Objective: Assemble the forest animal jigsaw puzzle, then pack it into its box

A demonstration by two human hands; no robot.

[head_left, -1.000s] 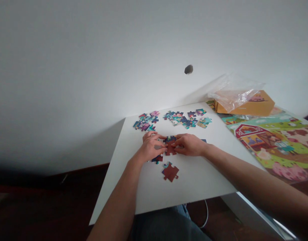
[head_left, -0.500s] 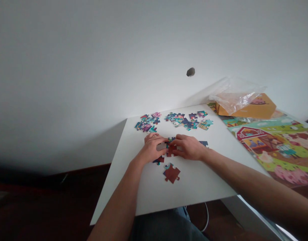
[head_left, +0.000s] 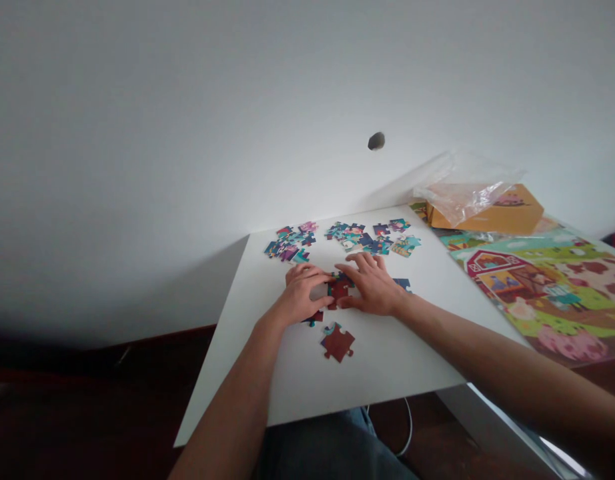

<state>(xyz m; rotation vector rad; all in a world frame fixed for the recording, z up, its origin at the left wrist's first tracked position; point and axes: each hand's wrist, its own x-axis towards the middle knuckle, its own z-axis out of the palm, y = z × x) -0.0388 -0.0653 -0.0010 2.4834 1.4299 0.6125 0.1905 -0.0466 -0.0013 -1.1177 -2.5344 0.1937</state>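
Nearby, puzzle piece (head_left: 338, 343); beyond, bag (head_left: 470, 200)

This looks like a room in a home, going by its playthings and plain furniture — jigsaw pieces (head_left: 289, 253) lie about a white table (head_left: 387, 360) set against a pale wall (head_left: 187, 133). To the right spreads a bright farmyard picture (head_left: 567, 287) with a barn, a cow and pigs, an orange box (head_left: 517, 215) and a clear plastic bag (head_left: 465, 193) at its far end. Below — a dark floor (head_left: 137, 407) and a loop of white cable (head_left: 411, 427).
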